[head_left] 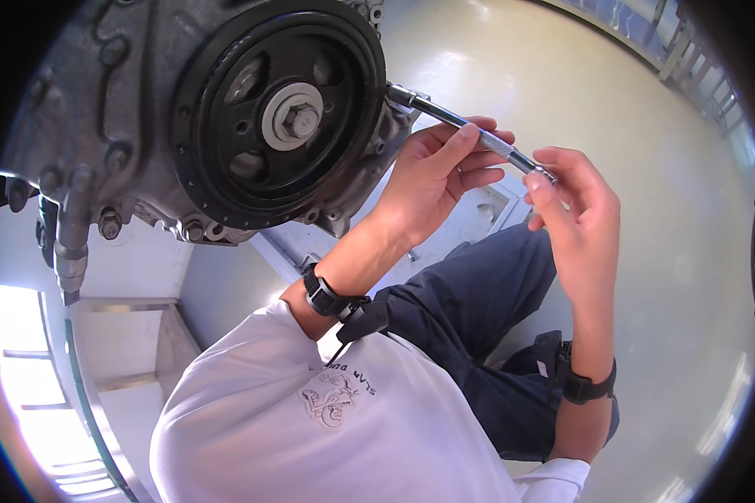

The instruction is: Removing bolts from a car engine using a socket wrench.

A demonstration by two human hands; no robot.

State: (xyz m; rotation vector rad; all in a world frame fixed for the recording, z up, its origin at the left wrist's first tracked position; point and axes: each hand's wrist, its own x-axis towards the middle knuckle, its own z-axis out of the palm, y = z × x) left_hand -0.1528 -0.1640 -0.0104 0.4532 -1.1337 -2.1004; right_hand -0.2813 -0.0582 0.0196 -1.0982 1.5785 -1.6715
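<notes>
A slim chrome socket bar (446, 116) with a knurled section slants from the engine's right side down toward me. Its far end, thicker like a socket, meets the engine beside a large black pulley (344, 126); what it sits on there is hidden. My left hand (424, 180) is closed on the bar's middle, thumb on top and fingers behind. Around the near end, my right hand (587, 205) pinches with thumb and fingertips. A hex bolt (300, 121) with a pale washer fills the pulley's centre.
The grey metal engine (134, 92) takes up the upper left, with bolts along its lower edge. Beneath it lies a pale frame or tray (488, 214) near my dark-trousered leg (470, 285). Metal railings (713, 84) stand at the far right; a bright window (38, 377) is at lower left.
</notes>
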